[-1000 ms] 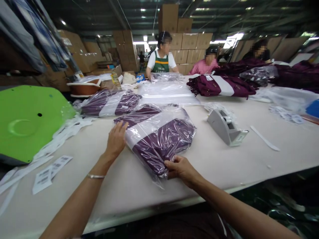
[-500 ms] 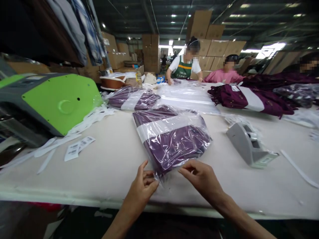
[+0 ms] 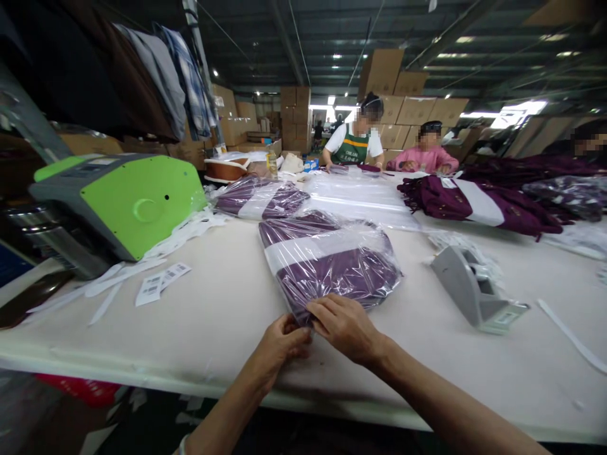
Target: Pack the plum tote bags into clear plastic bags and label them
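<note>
A folded purple and white garment in a clear plastic bag (image 3: pixel 332 262) lies on the white table (image 3: pixel 227 303) in front of me. My left hand (image 3: pixel 281 346) pinches the bag's near end with closed fingers. My right hand (image 3: pixel 346 327) rests right beside it, fingers curled over the same near edge of the bag. Both hands meet at the bag's open end near the table's front edge.
A green and grey machine (image 3: pixel 118 205) stands at left with paper labels (image 3: pixel 161 281) strewn beside it. A grey tape dispenser (image 3: pixel 474 294) sits at right. More bagged garments (image 3: pixel 258 197) and loose purple garments (image 3: pixel 478 202) lie farther back, where three people work.
My left hand came from the bag's far left side to its near end. My right hand slid left to meet it, and both now press on the near edge.
</note>
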`<state>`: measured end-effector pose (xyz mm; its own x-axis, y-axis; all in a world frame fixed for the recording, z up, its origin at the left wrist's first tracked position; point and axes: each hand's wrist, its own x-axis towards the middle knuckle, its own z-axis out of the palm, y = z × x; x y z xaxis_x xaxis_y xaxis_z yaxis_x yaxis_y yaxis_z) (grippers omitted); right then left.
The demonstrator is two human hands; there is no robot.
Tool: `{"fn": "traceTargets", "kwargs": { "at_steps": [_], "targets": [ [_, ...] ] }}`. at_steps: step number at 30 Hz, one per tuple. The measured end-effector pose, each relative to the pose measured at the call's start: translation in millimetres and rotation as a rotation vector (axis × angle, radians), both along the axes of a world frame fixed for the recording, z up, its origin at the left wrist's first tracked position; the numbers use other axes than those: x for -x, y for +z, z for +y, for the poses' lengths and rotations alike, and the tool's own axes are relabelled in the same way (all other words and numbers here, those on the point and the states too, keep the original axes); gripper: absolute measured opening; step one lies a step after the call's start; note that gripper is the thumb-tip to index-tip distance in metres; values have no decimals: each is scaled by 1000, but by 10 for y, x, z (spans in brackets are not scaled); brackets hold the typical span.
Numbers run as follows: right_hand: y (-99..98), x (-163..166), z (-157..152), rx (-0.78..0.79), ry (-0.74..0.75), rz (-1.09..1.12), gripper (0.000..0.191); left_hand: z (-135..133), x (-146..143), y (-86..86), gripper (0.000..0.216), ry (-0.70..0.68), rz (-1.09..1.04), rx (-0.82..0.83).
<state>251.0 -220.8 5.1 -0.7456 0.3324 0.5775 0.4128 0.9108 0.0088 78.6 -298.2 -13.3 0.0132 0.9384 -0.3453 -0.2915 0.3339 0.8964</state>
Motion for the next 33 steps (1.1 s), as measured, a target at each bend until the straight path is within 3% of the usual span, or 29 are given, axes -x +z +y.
{"fn": "traceTargets", "kwargs": {
  "at_steps": [4, 10, 16, 21, 26, 30, 33],
  "targets": [
    [-31, 28, -72, 60, -55, 75, 11, 148, -52, -18, 45, 34, 56, 1],
    [-166, -58, -230, 333, -105, 297, 27, 254, -91, -50, 38, 101, 180, 17],
    [-249, -94, -304, 154, -46, 286, 29, 340, -130, -42, 34, 115, 160, 24],
    [-451, -138, -396, 12, -57, 195, 44, 317, 26, 34, 37, -74, 122, 123],
    [-550, -138, -539, 7, -151, 173, 53, 291, 124, 85, 45, -152, 61, 104],
    [-475, -76, -652, 42, -224, 250, 48, 318, 45, 59, 52, -140, 104, 119],
    [-392, -47, -669, 121, -167, 245, 51, 389, 6, -13, 48, -149, 116, 173]
  ]
}}
